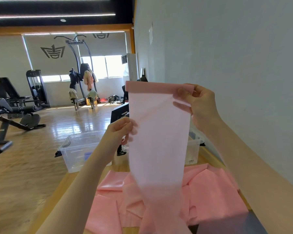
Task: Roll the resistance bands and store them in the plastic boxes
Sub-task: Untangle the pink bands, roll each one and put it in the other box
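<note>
The pink resistance band (159, 132) that I hold up hides much behind it. It covers most of the second plastic box (194, 149), so I see only the right part of that box, and it covers the near fingers of both my hands. Its lower end is blurred and runs down into the heap of pink bands (215, 188) on the wooden desk (64, 186), so I cannot tell where one band ends and the heap begins. The bottom edge of the view cuts off the heap and my forearms.

My right hand (201, 105) grips the upper right corner of the band, where the top edge is folded over; the thumb and fingers are curled around it, and two fingers show through the thin material. My left hand (120, 130) pinches the left edge of the band lower down, with the fingertips partly behind it and blurred.

The first plastic box (78, 149) stands at the far edge of the desk, to the left of my left hand, open and transparent. What lies inside it is hard to make out.
</note>
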